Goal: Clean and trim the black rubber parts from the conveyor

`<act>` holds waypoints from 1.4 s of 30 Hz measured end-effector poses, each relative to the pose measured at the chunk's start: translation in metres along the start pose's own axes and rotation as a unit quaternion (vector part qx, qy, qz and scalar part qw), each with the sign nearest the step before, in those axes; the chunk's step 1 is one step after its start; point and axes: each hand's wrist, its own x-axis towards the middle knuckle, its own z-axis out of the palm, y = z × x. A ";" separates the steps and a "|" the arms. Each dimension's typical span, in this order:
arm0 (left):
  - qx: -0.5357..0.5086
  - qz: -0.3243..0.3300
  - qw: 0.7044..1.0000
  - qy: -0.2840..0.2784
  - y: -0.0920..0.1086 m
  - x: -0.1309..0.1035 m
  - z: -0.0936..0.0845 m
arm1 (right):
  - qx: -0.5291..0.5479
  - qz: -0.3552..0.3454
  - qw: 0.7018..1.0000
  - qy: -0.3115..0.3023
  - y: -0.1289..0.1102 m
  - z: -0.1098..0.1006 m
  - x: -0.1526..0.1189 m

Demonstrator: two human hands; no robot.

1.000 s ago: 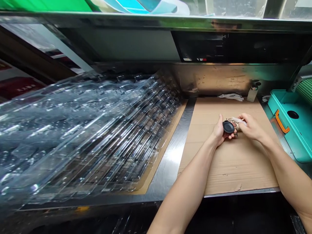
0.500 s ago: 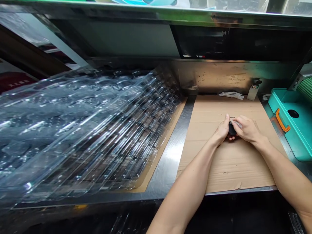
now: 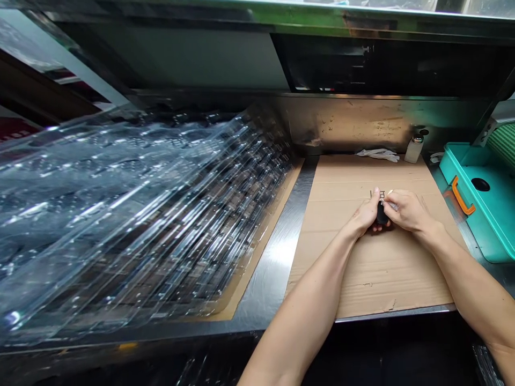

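Observation:
Over the cardboard sheet (image 3: 362, 268), my left hand (image 3: 367, 212) is closed around a small black rounded object (image 3: 381, 214), thumb pointing up along its side. My right hand (image 3: 407, 208) is pinched against the top of that object, its fingertips touching there. Something small and pale shows between the fingertips, too small to name; I cannot tell whether the right fingers grip it or the black piece itself. Fingers of the left hand show beneath the black object.
Stacked clear plastic trays (image 3: 161, 225) fill the left of the metal bench (image 3: 267, 262). At the back lie white gloves (image 3: 378, 155) and a small bottle (image 3: 414, 149). A teal bin (image 3: 497, 214) with an orange handle (image 3: 462, 197) stands at right, a black disc (image 3: 480, 184) inside.
The view has shifted slightly, so the bench things sit a little further left. Both hands stay together on the black object; the right fingers have moved slightly at its top.

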 end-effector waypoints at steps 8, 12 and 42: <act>0.064 -0.016 0.998 0.017 0.003 -0.002 0.003 | 0.031 -0.036 0.999 0.005 0.006 -0.001 0.001; 0.036 -0.030 0.999 0.022 0.005 -0.001 0.005 | 0.032 -0.059 0.998 0.016 0.010 -0.006 0.001; 0.083 -0.025 0.995 0.046 0.010 -0.005 0.009 | -0.079 -0.107 0.991 0.019 0.005 0.000 0.003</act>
